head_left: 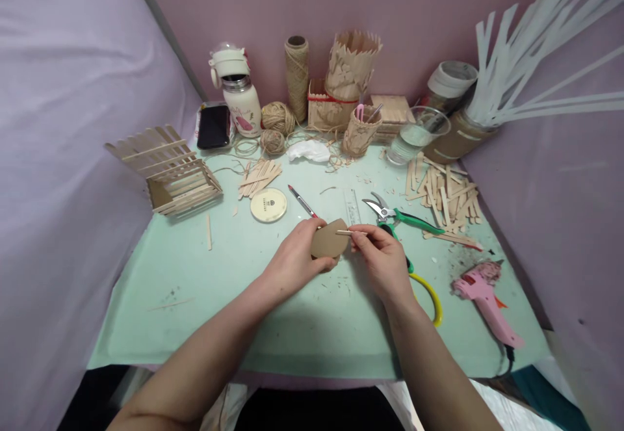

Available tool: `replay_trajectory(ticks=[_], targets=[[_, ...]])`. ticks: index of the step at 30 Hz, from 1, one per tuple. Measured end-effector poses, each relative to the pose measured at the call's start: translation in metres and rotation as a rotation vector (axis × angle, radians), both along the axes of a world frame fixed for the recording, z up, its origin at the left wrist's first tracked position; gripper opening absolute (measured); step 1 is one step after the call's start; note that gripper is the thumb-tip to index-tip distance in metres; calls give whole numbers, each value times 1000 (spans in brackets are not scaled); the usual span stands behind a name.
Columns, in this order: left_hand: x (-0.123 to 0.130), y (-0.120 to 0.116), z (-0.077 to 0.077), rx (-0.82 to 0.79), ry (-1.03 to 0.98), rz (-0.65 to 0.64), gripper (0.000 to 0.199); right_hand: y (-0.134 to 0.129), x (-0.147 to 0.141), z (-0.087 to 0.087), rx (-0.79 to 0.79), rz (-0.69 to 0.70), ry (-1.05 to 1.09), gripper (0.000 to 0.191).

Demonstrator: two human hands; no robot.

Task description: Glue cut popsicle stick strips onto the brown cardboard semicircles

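Observation:
My left hand (297, 252) grips a brown cardboard piece (330, 239) with a rounded edge, thumb below and fingers along its far side. Between the thumb and fingers of my right hand (383, 259) is a thin wooden stick (347, 232), its tip over the cardboard's right part. I cannot tell whether the tip touches the card. Just beyond the hands lie a pen (302, 201) and a clear ruler (351, 207). Green-handled pruning shears (404, 215) rest past my right hand, and a yellow handle (431, 298) shows beside my right wrist.
A pink glue gun (490, 304) lies at the right, near a pile of craft sticks (446, 194). A tilted glass of water (416, 135) stands behind. At the left are a stick-built box (182, 187) and a round lid (268, 205). Twine, a bottle (242, 109) and containers line the back.

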State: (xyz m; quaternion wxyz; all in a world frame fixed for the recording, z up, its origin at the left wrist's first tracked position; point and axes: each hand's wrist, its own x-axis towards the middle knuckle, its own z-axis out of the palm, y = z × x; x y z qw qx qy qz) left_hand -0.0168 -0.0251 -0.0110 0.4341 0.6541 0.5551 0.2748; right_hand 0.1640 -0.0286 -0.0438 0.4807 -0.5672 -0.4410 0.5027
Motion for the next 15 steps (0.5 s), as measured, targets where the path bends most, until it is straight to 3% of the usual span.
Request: replay_trajectory(ticks=[7, 15], targets=[[4, 5, 0, 24, 49, 41, 51, -5, -4, 4, 39, -75, -48, 19], [3, 7, -8, 135, 70, 103, 49, -15, -12, 3, 324, -9, -566, 18]])
